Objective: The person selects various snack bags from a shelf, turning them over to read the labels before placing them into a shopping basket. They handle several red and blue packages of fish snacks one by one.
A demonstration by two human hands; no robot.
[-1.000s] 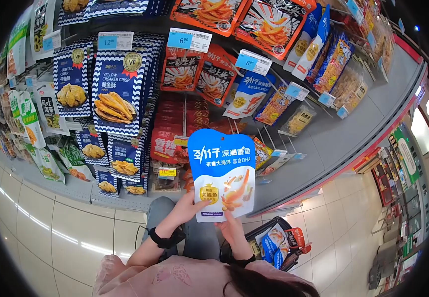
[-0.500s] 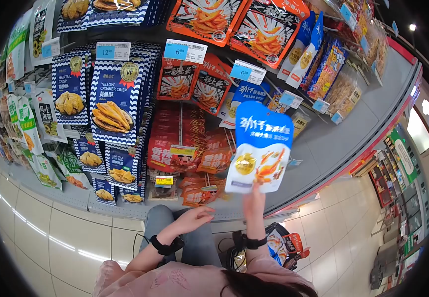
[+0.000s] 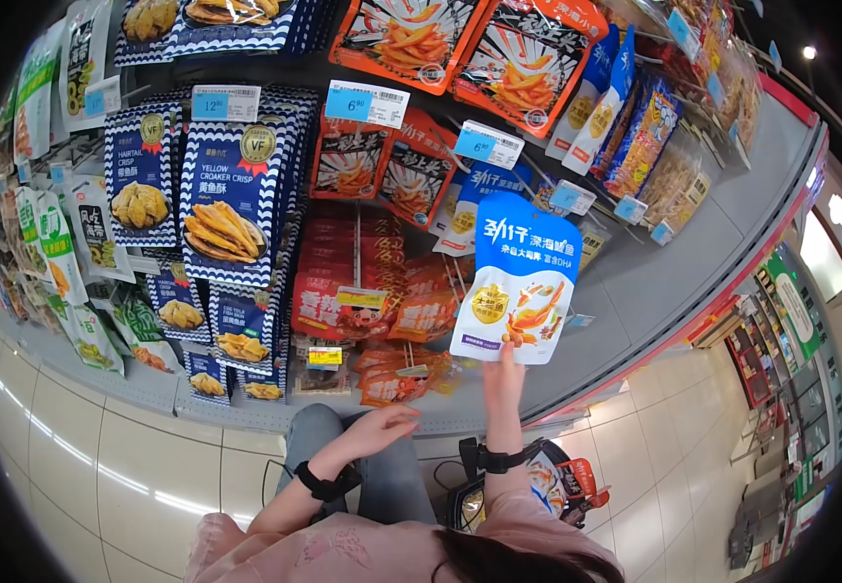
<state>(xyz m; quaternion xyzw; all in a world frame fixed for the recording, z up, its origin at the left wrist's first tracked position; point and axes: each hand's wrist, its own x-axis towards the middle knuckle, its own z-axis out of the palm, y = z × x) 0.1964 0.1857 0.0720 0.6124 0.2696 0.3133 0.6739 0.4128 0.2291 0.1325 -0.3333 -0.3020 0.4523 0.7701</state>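
Note:
My right hand grips a blue-and-white snack pouch by its lower edge, finger across its front. The pouch is held upright, slightly tilted, its printed front facing me and its picture of small fried fish showing. My left hand hovers over my legs, fingers loosely stretched, with nothing in it. Behind the held pouch, a similar blue pouch hangs on the rack. Red snack packs hang beyond my left hand.
Navy-and-white fish crisp bags hang to the left, and orange pouches hang above. Price tags stick out from the hooks. A grey shelf base curves to the right. A basket with snack packs stands beside my right forearm.
My right hand has drawn the pouch slightly down, and its front print is sharper now. The left hand stays nearly where it was.

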